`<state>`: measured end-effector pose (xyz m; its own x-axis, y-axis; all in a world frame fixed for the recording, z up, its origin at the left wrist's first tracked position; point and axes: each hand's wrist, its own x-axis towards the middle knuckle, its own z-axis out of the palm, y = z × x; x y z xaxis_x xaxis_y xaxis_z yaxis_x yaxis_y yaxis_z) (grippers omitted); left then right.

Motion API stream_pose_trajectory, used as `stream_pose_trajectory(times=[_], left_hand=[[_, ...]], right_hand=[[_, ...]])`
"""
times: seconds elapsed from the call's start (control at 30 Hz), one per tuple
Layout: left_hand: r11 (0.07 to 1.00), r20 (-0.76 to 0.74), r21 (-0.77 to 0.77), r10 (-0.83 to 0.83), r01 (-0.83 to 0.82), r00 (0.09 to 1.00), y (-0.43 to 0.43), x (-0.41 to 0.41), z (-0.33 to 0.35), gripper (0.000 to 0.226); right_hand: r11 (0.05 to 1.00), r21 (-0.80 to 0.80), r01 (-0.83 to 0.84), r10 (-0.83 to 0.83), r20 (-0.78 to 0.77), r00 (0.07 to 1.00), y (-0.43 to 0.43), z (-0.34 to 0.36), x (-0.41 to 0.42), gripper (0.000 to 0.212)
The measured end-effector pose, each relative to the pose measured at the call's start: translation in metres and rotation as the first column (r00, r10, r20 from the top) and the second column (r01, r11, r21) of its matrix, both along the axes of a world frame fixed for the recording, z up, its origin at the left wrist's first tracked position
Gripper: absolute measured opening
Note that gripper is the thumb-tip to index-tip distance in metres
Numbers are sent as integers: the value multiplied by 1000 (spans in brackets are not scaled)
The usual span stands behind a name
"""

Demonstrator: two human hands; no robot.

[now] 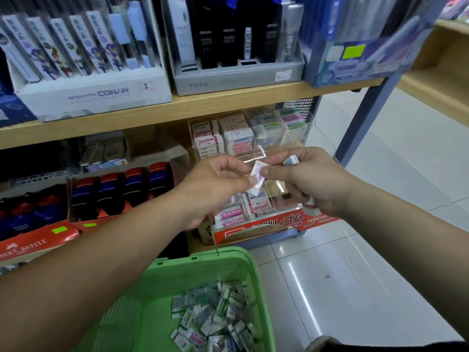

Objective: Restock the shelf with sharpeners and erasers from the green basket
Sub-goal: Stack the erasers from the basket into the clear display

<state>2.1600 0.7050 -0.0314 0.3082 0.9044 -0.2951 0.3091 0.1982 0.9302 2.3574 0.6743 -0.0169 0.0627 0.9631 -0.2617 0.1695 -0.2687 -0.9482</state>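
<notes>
Two hands meet close together in front of the lower shelf, both busy with the same small thing. The left hand (pixel 215 184) pinches a wrapped eraser (pixel 257 172) between thumb and fingertips. The right hand (pixel 307 181) touches its other side with the thumb, as if passing it over or turning it to read the label. The right hand's fingers are also curled round a second eraser (pixel 291 160), tucked high between them, and something more may sit in the palm, though I cannot tell. Holding a few at once would save trips down to the basket. Just behind the hands, at the right end of the shelf, stands a clear display case (pixel 253 138). Its upper compartments are packed with stacked erasers and its front section is only partly filled, so I judge that is where these go. Below, the green basket (pixel 220 257) sits right under the arms, within easy reach of a downward grab. A loose heap of erasers (pixel 215 316) lies toward its right side, so plenty remains to be shelved. Toward the left end of the shelf a red Faber-Castell tray (pixel 38 243) holds rows of red, blue and black items (pixel 121 189). These may be sharpeners, but they are too blurred to be sure. Sorting by label matters here, since each compartment seems to keep one kind.
</notes>
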Motion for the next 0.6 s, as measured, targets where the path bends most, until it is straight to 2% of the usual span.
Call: stream_pose_trajectory(times=[0.07, 0.13, 0.2, 0.27, 0.43, 0.5, 0.53, 0.6], left_hand=[[994, -107, 87, -61, 71, 992, 0, 8, -2, 20], [975, -256, 142, -130, 171, 958, 3, 15, -2, 18], [946, -407, 114, -235, 304, 883, 8, 22, -1, 15], [913, -534, 72, -304, 401, 789, 13, 32, -3, 11], [882, -676, 23, -334, 471, 657, 19, 45, -7, 6], [894, -673, 51, -299, 446, 676, 16, 44, -5, 8], [917, -637, 94, -244, 388, 731, 14, 43, -3, 13], [970, -469, 122, -130, 209, 874, 9, 39, 2, 20]], right_hand=[[996, -59, 60, -61, -10, 998, -2, -4, 7, 16], [990, -107, 90, -83, 66, 994, -5, -5, 15, 20], [981, -158, 108, -99, 67, 993, -7, -4, 24, 24], [969, -231, 90, -96, -13, 995, -9, -1, 30, 27], [975, -215, 53, -60, -24, 998, -14, -3, 33, 23], [981, -190, 33, -41, -37, 998, -15, -3, 32, 22], [984, -178, 20, -26, -35, 999, -15, -2, 31, 20], [991, -135, -24, 20, -25, 999, -15, -1, 26, 16]])
